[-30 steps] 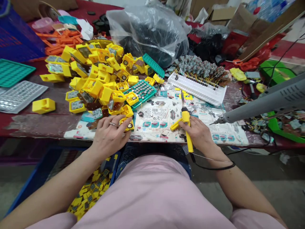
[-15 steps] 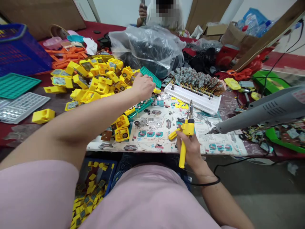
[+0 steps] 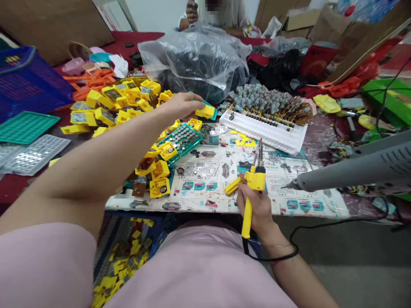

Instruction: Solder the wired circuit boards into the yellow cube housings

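My left hand (image 3: 188,105) reaches over the far side of the work area, its fingers closed on a yellow plastic housing (image 3: 206,111). Behind that piece, part of a green tray shows. Nearer to me lies another green tray (image 3: 171,161) with rows of round metal button cells (image 3: 184,137). Several open yellow housings (image 3: 160,187) stand along its left side. My right hand (image 3: 258,207) is wrapped round the yellow handle of a soldering gun (image 3: 255,179), whose metal tip points away from me above the printed cardboard (image 3: 221,171).
A grey electric screwdriver (image 3: 346,167) juts in from the right. A white foam rack (image 3: 266,134) carries wired circuit boards (image 3: 269,100). Yellow housings (image 3: 131,96) are heaped at left, near a blue basket (image 3: 28,81). Across the table, behind a plastic bag (image 3: 195,60), sits a person (image 3: 221,19).
At my left fingertips a yellow housing now shows, held up over the far green tray. The view has shifted slightly. My right hand keeps hold of the soldering gun.
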{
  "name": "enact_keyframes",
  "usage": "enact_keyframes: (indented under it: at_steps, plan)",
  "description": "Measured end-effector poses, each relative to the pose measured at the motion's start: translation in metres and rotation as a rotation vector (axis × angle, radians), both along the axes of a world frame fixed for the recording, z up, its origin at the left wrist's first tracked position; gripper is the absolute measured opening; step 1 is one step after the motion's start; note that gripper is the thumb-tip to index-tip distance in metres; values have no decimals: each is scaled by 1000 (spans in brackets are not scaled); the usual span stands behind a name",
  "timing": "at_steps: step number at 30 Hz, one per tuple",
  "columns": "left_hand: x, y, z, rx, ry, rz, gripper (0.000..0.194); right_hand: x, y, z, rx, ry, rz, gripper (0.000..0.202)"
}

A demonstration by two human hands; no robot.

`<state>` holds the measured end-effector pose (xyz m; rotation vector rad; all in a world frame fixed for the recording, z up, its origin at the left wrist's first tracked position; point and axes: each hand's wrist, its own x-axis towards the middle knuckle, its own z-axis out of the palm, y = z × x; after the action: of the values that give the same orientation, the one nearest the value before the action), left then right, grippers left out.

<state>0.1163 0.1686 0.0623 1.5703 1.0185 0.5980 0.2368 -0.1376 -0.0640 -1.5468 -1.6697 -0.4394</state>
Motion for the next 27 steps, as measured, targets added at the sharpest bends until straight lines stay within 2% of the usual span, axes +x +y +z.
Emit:
enact_keyframes:
  at_steps: [1,4,7,9,12,18,27]
  plan:
    - [-6,-7,6,-128,-52,24,14,0,0,0,-2,7,1,40]
    - [-23,-34,17,-366,-183,86,30,0,0,-1,5,0,3,39]
    - [-37,-59,13,-597,-392,164,32,0,0,0,5,-36,5,38]
    - [-44,-71,5,-684,-431,166,33,0,1,1,8,-57,-1,39]
    - [-50,-82,-3,-753,-432,184,37,0,1,2,16,-76,-13,38]
    - [-52,-89,-5,-773,-438,226,39,-1,1,3,27,-108,-14,37]
    - [-52,-92,-13,-862,-413,85,48,0,1,0,24,-90,-2,39]
